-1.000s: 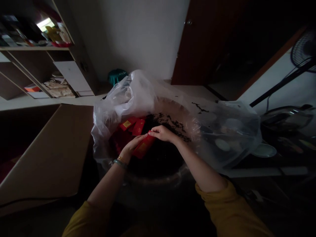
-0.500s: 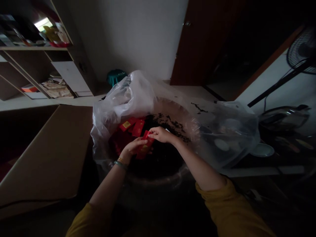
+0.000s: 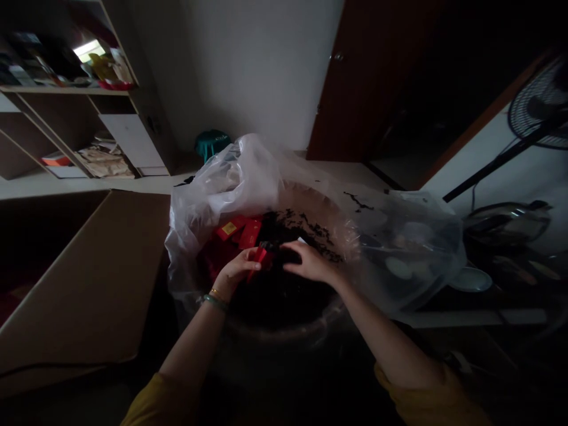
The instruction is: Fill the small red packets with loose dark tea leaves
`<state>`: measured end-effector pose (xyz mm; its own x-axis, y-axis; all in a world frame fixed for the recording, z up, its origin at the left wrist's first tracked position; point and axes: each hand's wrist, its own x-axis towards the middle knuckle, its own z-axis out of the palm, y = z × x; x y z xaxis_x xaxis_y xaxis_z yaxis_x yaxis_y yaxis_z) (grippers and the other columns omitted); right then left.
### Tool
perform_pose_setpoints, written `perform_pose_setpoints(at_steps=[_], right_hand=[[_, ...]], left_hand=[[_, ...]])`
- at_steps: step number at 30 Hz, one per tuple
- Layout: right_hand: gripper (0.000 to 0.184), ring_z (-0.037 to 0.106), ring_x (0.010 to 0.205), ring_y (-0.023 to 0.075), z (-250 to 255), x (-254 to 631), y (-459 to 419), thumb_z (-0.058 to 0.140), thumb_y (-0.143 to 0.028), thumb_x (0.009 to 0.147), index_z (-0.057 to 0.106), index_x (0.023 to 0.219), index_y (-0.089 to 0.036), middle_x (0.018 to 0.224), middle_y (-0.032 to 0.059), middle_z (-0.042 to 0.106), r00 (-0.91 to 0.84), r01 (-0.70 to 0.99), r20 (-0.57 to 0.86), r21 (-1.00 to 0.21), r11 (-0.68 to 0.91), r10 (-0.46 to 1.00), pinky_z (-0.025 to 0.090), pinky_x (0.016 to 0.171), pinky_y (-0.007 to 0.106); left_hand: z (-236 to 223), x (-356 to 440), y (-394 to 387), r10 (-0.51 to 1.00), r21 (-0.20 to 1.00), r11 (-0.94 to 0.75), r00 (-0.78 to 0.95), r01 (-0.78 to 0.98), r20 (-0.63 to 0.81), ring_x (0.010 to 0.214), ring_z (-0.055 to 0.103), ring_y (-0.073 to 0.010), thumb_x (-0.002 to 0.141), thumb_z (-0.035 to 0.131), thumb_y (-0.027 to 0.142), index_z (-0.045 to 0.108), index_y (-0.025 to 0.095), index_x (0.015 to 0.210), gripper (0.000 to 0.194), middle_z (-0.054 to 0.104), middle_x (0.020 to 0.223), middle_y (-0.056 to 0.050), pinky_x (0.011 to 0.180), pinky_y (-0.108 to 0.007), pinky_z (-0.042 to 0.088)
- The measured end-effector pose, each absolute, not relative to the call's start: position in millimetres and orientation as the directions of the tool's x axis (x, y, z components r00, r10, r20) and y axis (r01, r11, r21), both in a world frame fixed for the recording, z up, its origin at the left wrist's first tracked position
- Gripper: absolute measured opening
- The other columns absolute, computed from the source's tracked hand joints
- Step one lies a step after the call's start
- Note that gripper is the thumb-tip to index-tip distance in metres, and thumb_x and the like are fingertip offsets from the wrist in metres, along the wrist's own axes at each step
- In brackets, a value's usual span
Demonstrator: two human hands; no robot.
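Observation:
My left hand (image 3: 239, 267) grips a small red packet (image 3: 262, 258) over a wide, plastic-lined tub (image 3: 310, 195). Dark loose leaves (image 3: 269, 245) bulge at the packet's top. To its right is my right hand (image 3: 308, 261), thumb and fingers apart and holding nothing visible, just above the dark leaf heap (image 3: 284, 302). Several more red packets (image 3: 251, 232), some with gold marks, lie at the tub's left side. A white edge of something (image 3: 302, 240) sticks out behind my right hand; what it is I cannot tell.
Clear plastic sheeting (image 3: 248, 171) rises around the tub and spreads right over pale dishes (image 3: 399, 267). An open cardboard box (image 3: 102, 266) stands at the left. Behind are shelves (image 3: 66, 90), a green-covered object (image 3: 212, 144) and a door (image 3: 346, 106). A fan (image 3: 539, 106) stands at right.
My right hand has let go of the red packet and moved right, its fingers parting. The packet, still in my left hand, has tipped, and dark leaves now show at its top.

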<state>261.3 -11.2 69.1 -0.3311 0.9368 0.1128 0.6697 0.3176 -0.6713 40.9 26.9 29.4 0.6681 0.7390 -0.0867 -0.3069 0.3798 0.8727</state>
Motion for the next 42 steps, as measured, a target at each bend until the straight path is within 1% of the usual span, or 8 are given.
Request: perform_pose_setpoints(at_steps=[3, 7, 14, 20, 29, 34, 39, 42], right_hand=[[0.075, 0.048, 0.118, 0.0358, 59, 259, -34, 0.085, -0.029, 0.053, 0.058, 0.123, -0.024, 0.133, 0.0161, 0.05, -0.402, 0.859, -0.029, -0.359, 0.366, 0.915, 0.043, 0.095, 0.05], [0.048, 0.055, 0.106, 0.0302, 55, 245, -41, 0.074, -0.018, 0.066, 0.065, 0.113, -0.024, 0.118, 0.0136, 0.058, -0.409, 0.899, -0.034, -0.186, 0.396, 0.912, 0.049, 0.084, 0.04], [0.03, 0.062, 0.086, 0.0195, 62, 253, -13, 0.066, -0.007, 0.066, 0.067, 0.095, -0.016, 0.096, 0.0077, 0.065, -0.336, 0.863, 0.005, -0.4, 0.31, 0.942, 0.048, 0.078, 0.029], [0.026, 0.062, 0.083, 0.0159, 107, 261, 4, 0.064, -0.009, 0.067, 0.066, 0.092, -0.018, 0.09, 0.0009, 0.068, -0.269, 0.654, 0.232, -0.668, 0.354, 0.935, 0.047, 0.078, 0.028], [0.045, 0.062, 0.072, 0.012, 134, 220, 12, 0.068, -0.006, 0.065, 0.064, 0.108, -0.017, 0.103, 0.0077, 0.066, -0.373, 0.646, 0.167, -0.66, 0.385, 0.913, 0.049, 0.067, 0.024], [0.025, 0.066, 0.078, 0.015, 127, 219, 6, 0.057, -0.007, 0.077, 0.068, 0.097, -0.018, 0.087, 0.0045, 0.072, -0.372, 0.66, 0.112, -0.666, 0.347, 0.921, 0.049, 0.072, 0.025], [0.036, 0.067, 0.082, 0.0189, 125, 214, -3, 0.066, -0.023, 0.077, 0.061, 0.113, -0.016, 0.095, 0.009, 0.072, -0.513, 0.698, -0.017, -0.59, 0.405, 0.858, 0.046, 0.069, 0.026], [0.016, 0.066, 0.077, 0.0172, 120, 214, -1, 0.065, -0.022, 0.079, 0.066, 0.095, -0.016, 0.087, 0.0068, 0.072, -0.482, 0.731, -0.022, -0.562, 0.388, 0.876, 0.043, 0.066, 0.024]], left_hand=[[35, 42, 25, 0.734, 0.907, 0.312, 0.677, -0.283, -0.041, 0.068, 0.064, -0.016, 0.042, 0.087, 0.026, 0.069, 0.014, 0.093, 0.056, 0.071, 0.077, -0.002, 0.068, -0.025, 0.049], [39, 41, 22, 0.749, 0.916, 0.291, 0.662, -0.276, -0.038, 0.07, 0.064, -0.0159, 0.04, 0.087, 0.022, 0.07, 0.016, 0.094, 0.057, 0.071, 0.077, -0.001, 0.07, -0.025, 0.048], [32, 40, 25, 0.802, 0.895, 0.297, 0.596, -0.332, -0.045, 0.076, 0.064, -0.0165, 0.046, 0.085, 0.021, 0.068, 0.015, 0.099, 0.057, 0.072, 0.085, -0.003, 0.075, -0.026, 0.048], [26, 43, 31, 0.787, 0.899, 0.294, 0.616, -0.324, -0.036, 0.075, 0.064, -0.0151, 0.044, 0.086, 0.02, 0.069, 0.015, 0.098, 0.057, 0.071, 0.082, -0.001, 0.072, -0.023, 0.047], [21, 43, 33, 0.805, 0.908, 0.297, 0.59, -0.295, -0.071, 0.073, 0.062, -0.0141, 0.044, 0.088, 0.022, 0.068, 0.012, 0.095, 0.056, 0.07, 0.081, -0.002, 0.073, -0.024, 0.045], [20, 45, 35, 0.794, 0.896, 0.316, 0.604, -0.311, -0.07, 0.073, 0.062, -0.0139, 0.044, 0.088, 0.023, 0.067, 0.012, 0.096, 0.057, 0.07, 0.083, -0.002, 0.071, -0.024, 0.045], [14, 45, 37, 0.78, 0.917, 0.285, 0.623, -0.278, -0.053, 0.068, 0.062, -0.0132, 0.049, 0.087, 0.024, 0.069, 0.011, 0.091, 0.048, 0.069, 0.077, -0.001, 0.069, -0.023, 0.045], [12, 46, 37, 0.756, 0.926, 0.273, 0.653, -0.262, -0.039, 0.08, 0.064, -0.0177, 0.052, 0.086, 0.025, 0.069, 0.012, 0.097, 0.05, 0.071, 0.086, -0.004, 0.079, -0.027, 0.046]])
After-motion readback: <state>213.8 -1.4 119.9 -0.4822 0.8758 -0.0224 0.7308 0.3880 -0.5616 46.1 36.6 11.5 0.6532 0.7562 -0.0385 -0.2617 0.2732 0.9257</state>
